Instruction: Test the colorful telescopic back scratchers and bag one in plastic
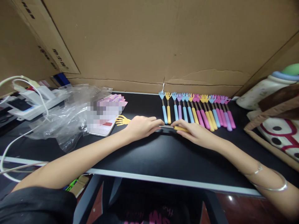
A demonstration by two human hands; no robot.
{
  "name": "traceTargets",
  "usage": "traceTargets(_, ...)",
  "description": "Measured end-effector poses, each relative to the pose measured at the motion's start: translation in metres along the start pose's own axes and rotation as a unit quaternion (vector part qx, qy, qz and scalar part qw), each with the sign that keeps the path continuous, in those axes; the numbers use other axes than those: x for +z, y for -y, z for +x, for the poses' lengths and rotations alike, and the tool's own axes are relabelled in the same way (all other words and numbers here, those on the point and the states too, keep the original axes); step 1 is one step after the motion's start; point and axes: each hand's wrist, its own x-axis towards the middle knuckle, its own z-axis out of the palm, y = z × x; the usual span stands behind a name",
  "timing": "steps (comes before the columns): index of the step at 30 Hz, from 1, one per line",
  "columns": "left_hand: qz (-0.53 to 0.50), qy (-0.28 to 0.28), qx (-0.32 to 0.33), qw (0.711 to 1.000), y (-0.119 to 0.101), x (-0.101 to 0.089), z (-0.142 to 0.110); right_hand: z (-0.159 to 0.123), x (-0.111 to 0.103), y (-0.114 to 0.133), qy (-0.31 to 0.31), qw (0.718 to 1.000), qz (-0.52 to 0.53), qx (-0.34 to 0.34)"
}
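A yellow back scratcher lies sideways on the black table point(149, 155). Its hand-shaped claw head point(121, 120) sticks out to the left of my left hand point(141, 126). My left hand grips the metal rod near the head end. My right hand point(195, 132) holds the yellow handle point(179, 128). A short stretch of silver rod point(166, 126) shows between the two hands. Behind my hands, a row of several back scratchers point(197, 109) with blue, yellow, purple and pink handles lies side by side, heads pointing toward the cardboard wall.
Crumpled clear plastic bags point(67, 115) and a pile of pink packets point(112, 102) lie at the left. A white power strip with cables point(35, 99) sits far left. A cartoon-print bag point(277, 130) and a bottle point(263, 93) stand at right. Cardboard point(163, 40) walls the back.
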Motion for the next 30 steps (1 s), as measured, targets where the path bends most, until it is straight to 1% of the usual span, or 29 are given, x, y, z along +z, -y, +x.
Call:
traceTargets(8, -0.021, 0.014, -0.004, 1.000, -0.0033, -0.0019, 0.0000, -0.0009, 0.0010, 0.0033, 0.001, 1.000, 0.003, 0.000)
traceTargets(12, -0.036, 0.018, -0.010, 0.999, -0.0034, -0.0023, 0.0005, -0.0010, 0.0006, 0.0041, 0.014, 1.000, 0.011, 0.002)
traceTargets(16, -0.037, 0.018, -0.006, 0.999, -0.0034, -0.0015, 0.0005, -0.0017, 0.0002, 0.0065, 0.023, 1.000, -0.005, 0.006)
traceTargets(22, -0.037, 0.009, 0.005, 0.999, -0.0036, -0.0012, -0.0006, -0.0023, -0.0003, 0.0084, 0.013, 0.999, -0.032, -0.005)
traceTargets(26, -0.043, 0.011, 0.002, 0.999, -0.0040, -0.0027, -0.0017, -0.0028, 0.0012, 0.0088, -0.017, 0.995, -0.101, -0.015)
traceTargets(30, -0.067, 0.022, -0.007, 0.997, -0.0046, -0.0045, -0.0019, -0.0038, 0.0046, 0.0065, -0.079, 0.978, -0.187, -0.049)
